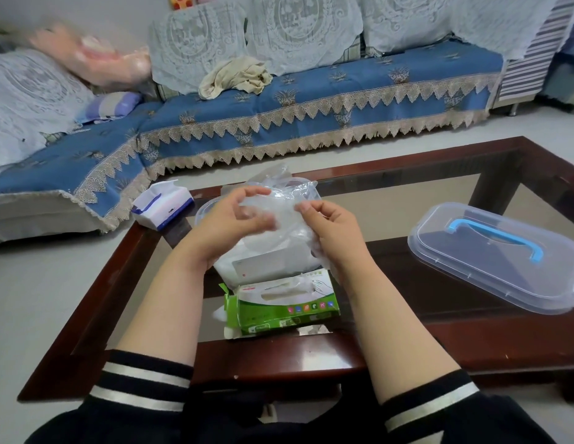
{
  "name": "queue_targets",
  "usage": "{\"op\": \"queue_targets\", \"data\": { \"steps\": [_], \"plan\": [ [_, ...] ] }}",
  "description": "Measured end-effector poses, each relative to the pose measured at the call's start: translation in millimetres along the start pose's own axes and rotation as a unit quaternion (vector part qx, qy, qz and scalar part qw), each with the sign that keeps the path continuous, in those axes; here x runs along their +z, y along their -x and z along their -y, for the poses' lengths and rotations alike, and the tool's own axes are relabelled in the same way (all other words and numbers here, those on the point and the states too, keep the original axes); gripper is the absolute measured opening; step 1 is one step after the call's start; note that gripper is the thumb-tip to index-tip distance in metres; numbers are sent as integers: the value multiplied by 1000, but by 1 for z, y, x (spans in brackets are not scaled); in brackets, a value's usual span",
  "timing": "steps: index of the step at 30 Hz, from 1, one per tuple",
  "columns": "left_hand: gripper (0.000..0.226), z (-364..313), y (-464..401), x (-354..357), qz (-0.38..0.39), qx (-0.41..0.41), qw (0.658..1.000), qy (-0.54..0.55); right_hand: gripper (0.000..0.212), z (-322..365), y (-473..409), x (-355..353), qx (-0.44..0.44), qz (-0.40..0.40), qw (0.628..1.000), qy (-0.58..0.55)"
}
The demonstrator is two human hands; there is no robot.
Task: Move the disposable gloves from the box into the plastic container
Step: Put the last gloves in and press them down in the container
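The fingers (247, 195) of the left hand (229, 224) curl round one side of a clear bunch of disposable gloves (285, 216), and the right hand (332, 224) pinches the other side. The bunch hangs directly over the open plastic container (202, 209), which lies just beyond the green box (281, 307) near the counter's (279, 350) front edge. Both hands are about equally near, so the drop looks straight down. The container's lid (497, 257) rests towards the right edge.
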State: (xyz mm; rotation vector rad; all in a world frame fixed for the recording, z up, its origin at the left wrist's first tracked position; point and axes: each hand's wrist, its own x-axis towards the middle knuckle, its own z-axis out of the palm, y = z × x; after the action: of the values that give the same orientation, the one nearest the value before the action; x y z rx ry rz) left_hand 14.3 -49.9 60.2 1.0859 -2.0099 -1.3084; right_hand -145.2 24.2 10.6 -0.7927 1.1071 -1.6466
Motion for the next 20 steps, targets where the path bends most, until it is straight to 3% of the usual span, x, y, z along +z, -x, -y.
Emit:
{"op": "queue_targets", "data": {
  "steps": [2, 5, 9, 12, 16, 20],
  "plan": [
    [27, -3, -4, 2, -60, 21, 995, 80, 8, 2, 1, 0, 9, 1, 1000, -6],
    [25, -11, -14, -2, -91, 30, 995, 40, 13, 2, 1, -2, 22, -37, 999, -4],
    [39, -19, -27, -12, -136, 23, 990, 31, 14, 2, -4, -13, 33, -190, 975, -111],
    [45, -11, -40, -22, -216, 10, 976, -5, 16, 2, -5, -18, 8, -254, 963, -95],
    [43, 22, -56, -29, -268, -63, 951, -140, 17, 2, -2, -10, -21, -197, 980, 22],
    [52, 48, -55, -19, -238, -107, 916, -305, 20, -1, 6, 5, -33, -73, 993, 81]
  ]
}}
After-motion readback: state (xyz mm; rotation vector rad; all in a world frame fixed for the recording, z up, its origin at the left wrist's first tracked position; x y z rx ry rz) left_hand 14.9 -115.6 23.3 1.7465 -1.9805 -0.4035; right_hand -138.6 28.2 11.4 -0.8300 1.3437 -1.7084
